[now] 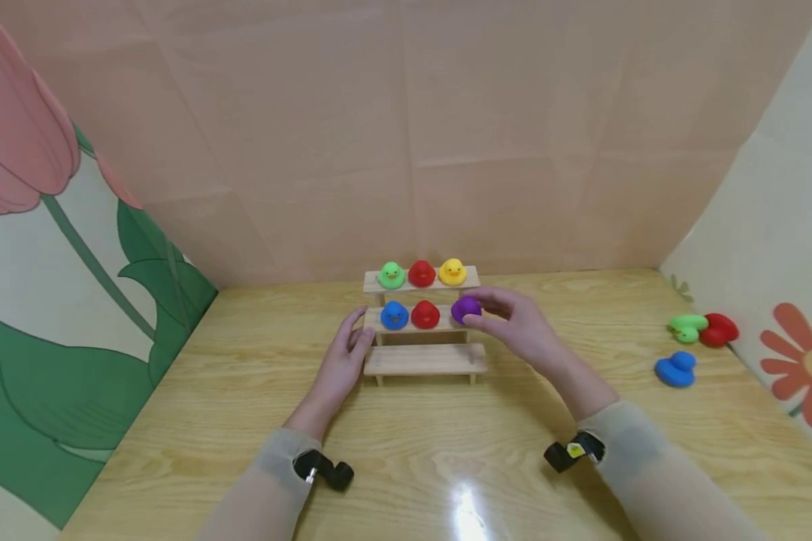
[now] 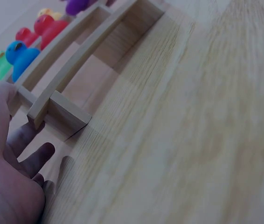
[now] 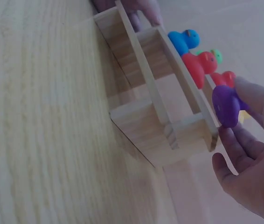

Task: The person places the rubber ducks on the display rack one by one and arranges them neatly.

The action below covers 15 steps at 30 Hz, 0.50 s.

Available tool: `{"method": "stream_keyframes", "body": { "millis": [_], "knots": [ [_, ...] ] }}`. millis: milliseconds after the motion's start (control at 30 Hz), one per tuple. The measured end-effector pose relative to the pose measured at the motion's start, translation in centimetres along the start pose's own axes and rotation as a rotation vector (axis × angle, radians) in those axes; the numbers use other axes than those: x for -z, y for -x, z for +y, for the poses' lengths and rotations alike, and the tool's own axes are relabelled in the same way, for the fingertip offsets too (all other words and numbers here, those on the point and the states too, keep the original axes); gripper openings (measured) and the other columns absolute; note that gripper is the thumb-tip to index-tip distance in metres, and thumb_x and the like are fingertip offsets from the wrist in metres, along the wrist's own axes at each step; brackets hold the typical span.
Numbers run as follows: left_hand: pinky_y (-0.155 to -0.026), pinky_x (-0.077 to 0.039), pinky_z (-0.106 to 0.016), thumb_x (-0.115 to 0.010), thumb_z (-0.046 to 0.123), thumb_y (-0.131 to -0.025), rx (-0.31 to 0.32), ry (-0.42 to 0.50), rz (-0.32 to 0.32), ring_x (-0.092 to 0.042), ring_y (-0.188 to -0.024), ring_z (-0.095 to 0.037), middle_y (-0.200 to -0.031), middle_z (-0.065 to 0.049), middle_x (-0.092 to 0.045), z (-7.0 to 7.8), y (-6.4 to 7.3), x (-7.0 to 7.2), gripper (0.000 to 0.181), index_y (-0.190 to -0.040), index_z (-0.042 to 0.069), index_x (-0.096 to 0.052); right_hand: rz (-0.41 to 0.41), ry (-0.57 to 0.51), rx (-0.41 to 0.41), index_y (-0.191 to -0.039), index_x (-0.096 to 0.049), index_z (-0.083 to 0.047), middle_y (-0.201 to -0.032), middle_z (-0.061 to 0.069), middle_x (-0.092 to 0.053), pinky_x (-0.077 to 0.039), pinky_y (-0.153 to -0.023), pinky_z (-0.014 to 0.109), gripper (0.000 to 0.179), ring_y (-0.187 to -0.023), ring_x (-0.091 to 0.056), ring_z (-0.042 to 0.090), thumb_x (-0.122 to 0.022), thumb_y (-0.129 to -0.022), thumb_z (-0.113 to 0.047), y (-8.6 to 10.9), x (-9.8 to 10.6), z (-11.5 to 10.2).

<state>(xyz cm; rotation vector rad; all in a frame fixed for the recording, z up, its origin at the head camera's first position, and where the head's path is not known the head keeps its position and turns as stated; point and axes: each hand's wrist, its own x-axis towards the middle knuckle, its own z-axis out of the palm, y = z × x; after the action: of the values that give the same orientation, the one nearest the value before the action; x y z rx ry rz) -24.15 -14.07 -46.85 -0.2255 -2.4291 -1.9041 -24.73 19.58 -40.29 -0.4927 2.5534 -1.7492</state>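
A small three-step wooden stand (image 1: 425, 361) stands on the table. In the head view, my right hand (image 1: 514, 323) pinches a purple rubber duck (image 1: 466, 308) between thumb and fingers at the right end of the middle step. The right wrist view shows the purple duck (image 3: 225, 106) tilted at the step's edge. My left hand (image 1: 341, 355) touches the stand's left end with loosely extended fingers. On the middle step sit a blue duck (image 1: 395, 315) and a red duck (image 1: 425, 315). The top step bears a green duck (image 1: 392, 276), another red duck (image 1: 422, 274) and a yellow duck (image 1: 452, 272).
At the table's right side lie a light green duck (image 1: 687, 327), a red duck (image 1: 719, 330) and a blue duck (image 1: 677, 370). A plain pinkish backdrop (image 1: 406, 135) rises behind the table (image 1: 257, 361). Flower-printed panels (image 1: 785, 225) flank it on both sides.
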Motion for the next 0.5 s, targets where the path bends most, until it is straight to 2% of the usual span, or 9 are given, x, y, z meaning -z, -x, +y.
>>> {"method": "stream_keyframes", "body": {
  "millis": [233,500],
  "knots": [
    [-0.123,-0.040,-0.058,-0.055,0.047,-0.117,-0.001,0.004,0.002,-0.059,-0.143,-0.035,-0.149,-0.018,-0.066,-0.16,-0.12,0.01,0.059,-0.171,0.030,-0.039,0.017,0.018,0.008,-0.146,-0.071,-0.020,-0.147,0.008,-0.068,-0.045,-0.119,0.062,0.048,-0.147,-0.055,0.039,-0.083,-0.102,-0.037,-0.30,-0.59,0.29],
    [-0.122,-0.041,-0.057,-0.055,0.045,-0.117,-0.007,0.003,-0.003,-0.059,-0.142,-0.034,-0.148,-0.018,-0.067,-0.23,-0.17,0.01,0.058,-0.171,0.030,-0.040,0.034,0.038,0.004,-0.149,-0.069,-0.018,-0.151,0.008,-0.066,-0.041,-0.121,0.065,0.053,-0.150,-0.051,0.041,-0.083,-0.102,-0.037,-0.29,-0.97,0.58]
  ]
}}
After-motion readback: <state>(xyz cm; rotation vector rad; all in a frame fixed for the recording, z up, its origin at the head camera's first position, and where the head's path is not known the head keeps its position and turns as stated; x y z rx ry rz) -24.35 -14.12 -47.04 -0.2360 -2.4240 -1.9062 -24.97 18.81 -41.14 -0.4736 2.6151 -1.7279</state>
